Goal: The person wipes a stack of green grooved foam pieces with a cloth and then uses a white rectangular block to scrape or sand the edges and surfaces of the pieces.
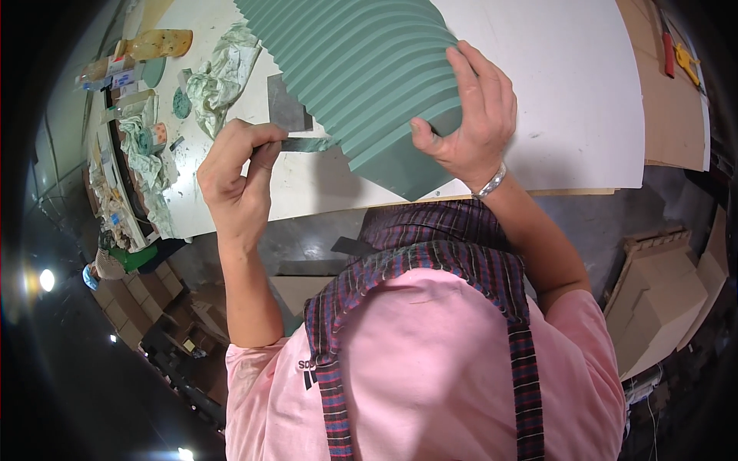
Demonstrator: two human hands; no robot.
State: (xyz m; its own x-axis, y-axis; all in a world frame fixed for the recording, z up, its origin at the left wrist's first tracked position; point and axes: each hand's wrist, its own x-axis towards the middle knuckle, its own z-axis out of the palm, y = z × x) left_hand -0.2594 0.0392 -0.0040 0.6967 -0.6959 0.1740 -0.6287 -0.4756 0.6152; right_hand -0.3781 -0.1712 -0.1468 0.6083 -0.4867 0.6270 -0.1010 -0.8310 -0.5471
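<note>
A large green ridged block [369, 84] with wavy parallel grooves stands on the white tabletop, one pointed corner toward me. My right hand [480, 119] grips its right side, thumb on the smooth near end and fingers along the edge. Between the thumb and fingers of my left hand [242, 165] is a thin flat green-stained strip [307, 144], possibly a blade or file. Its far end meets the block's left edge near the lowest grooves. Behind the strip lies a dark grey square sheet [287, 104], partly covered by the block.
A crumpled green-stained cloth [223, 77], a bottle of yellowish liquid [160, 44] and a tape roll [154, 137] lie at the left. Brown cardboard [661, 100] with a red-handled tool [668, 55] is at far right. Cardboard boxes [653, 300] stand below the table at right.
</note>
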